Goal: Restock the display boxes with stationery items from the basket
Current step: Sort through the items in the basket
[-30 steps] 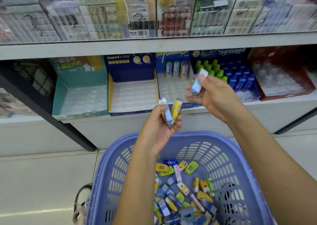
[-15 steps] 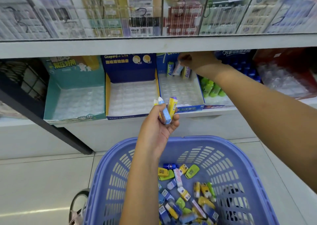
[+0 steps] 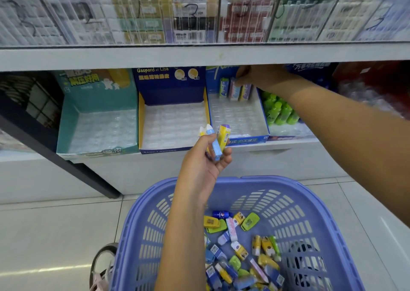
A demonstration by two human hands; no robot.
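The purple basket (image 3: 310, 202) sits on the pale floor (image 3: 55, 235) at six o'clock, with loose packs (image 3: 239, 253) in yellow, blue, green and pink heaped in its bottom. Above its far rim the left hand (image 3: 206, 159) is raised palm up, its grip closed round a bunch of packs (image 3: 216, 143) that stand upright in the fingers: a blue one beside a yellow one with a purple cap and a barcode on its side, and a pale tip peeking out behind them. Three display boxes stand side by side under the shelf (image 3: 199, 55). The teal box (image 3: 97, 122) at ten o'clock has Chinese lettering on its header. The navy box (image 3: 173, 84) at twelve reads "Gaspard et Lisa" in white, and the blue box (image 3: 261, 117) is just right of it. The right hand (image 3: 255, 77) reaches to the back of the blue box, fingertips at the top of a short row of packs (image 3: 235, 89) standing against its back wall. That hand is blurred, so I cannot tell whether its grip is pinching one or let go. Green bottles (image 3: 279, 111) crowd the next tray at two o'clock. Up top, clear cases (image 3: 188, 13) carry barcodes and black marker scrawls.
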